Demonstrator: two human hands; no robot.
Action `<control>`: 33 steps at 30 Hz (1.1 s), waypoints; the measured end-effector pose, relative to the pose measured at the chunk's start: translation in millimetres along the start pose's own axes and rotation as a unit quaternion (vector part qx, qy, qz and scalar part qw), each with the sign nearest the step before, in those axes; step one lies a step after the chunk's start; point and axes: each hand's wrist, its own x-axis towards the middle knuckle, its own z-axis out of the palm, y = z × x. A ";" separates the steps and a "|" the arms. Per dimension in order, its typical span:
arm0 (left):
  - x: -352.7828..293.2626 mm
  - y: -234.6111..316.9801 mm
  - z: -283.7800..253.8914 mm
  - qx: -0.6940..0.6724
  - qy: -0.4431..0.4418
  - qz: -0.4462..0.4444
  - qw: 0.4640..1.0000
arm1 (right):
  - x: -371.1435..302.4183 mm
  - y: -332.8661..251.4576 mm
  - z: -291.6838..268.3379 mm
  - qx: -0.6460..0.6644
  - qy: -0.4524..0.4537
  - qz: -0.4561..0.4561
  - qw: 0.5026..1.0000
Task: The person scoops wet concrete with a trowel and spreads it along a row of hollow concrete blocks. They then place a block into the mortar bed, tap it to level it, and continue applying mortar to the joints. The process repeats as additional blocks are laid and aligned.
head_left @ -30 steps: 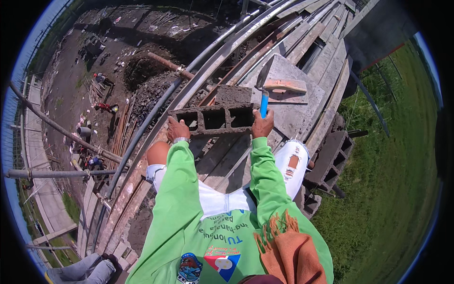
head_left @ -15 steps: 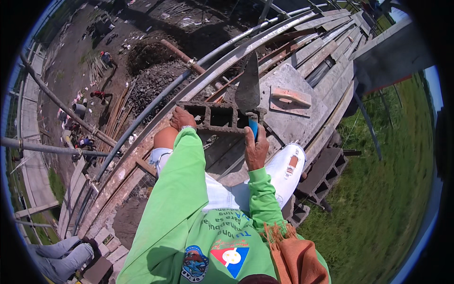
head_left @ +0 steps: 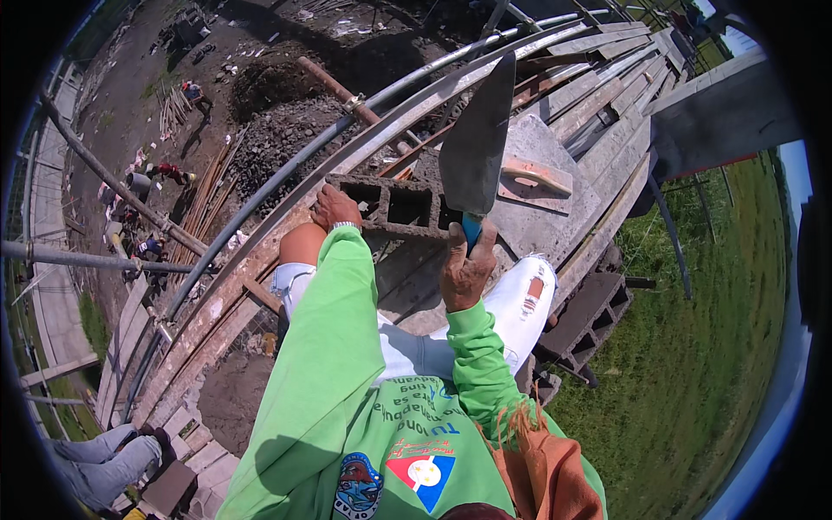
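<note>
My left hand (head_left: pixel 336 208) is closed on the left end of a grey hollow concrete block (head_left: pixel 410 206), whose open cells face me. In my right hand (head_left: pixel 466 267) is a brick trowel (head_left: pixel 477 143), gripped by its blue handle with the blade pointing up and away. The blade stands in front of the block's right end and hides part of it. A hand float (head_left: pixel 536 180) with a wooden grip lies just right of the trowel, on a mortar-stained board (head_left: pixel 563 221).
Scaffold planks (head_left: pixel 598 95) run off to the far right. A metal pipe rail (head_left: pixel 286 178) curves along the left, with a drop to ground where several people work. More hollow blocks (head_left: pixel 585 321) sit by my right knee. Wet mortar (head_left: pixel 236 403) lies at lower left; another person's legs (head_left: pixel 108 464) show beyond.
The trowel has risen toward me and tilted to the right, with its blade now larger in view. My right hand has turned with it. My left hand stays on the block.
</note>
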 end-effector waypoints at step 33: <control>5.3 -5.3 7.5 -0.024 -0.004 0.013 1.000 | -27.1 25.4 1.2 0.004 -0.061 0.220 0.974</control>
